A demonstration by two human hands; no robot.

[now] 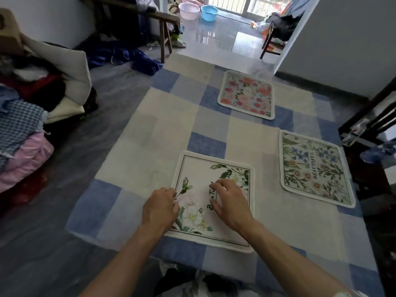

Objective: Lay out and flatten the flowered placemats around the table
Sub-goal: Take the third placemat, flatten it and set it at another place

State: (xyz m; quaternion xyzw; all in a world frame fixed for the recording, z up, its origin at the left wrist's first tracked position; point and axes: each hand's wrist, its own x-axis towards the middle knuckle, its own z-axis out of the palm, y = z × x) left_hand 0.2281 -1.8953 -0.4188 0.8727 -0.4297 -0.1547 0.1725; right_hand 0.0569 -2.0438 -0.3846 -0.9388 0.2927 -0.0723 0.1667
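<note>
The left hand (160,207) and right hand (231,202) are on the white rose placemat (199,168) at the near edge of the checked tablecloth (150,136). The right's arched fingertips press it, gripping nothing; whether the left's curled fingers pinch its border, I cannot tell. The mat looks light, soft and floppy, so it is probably best lifted by its bound rim and smoothed with flat palms.

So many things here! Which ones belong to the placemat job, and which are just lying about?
Job: rose placemat, pink-flowered placemat, wildflower placemat, checked tablecloth, left hand, right hand.
Lying about: pink basin, blue basin, heap of clothes, blue cloth on floor.
</note>
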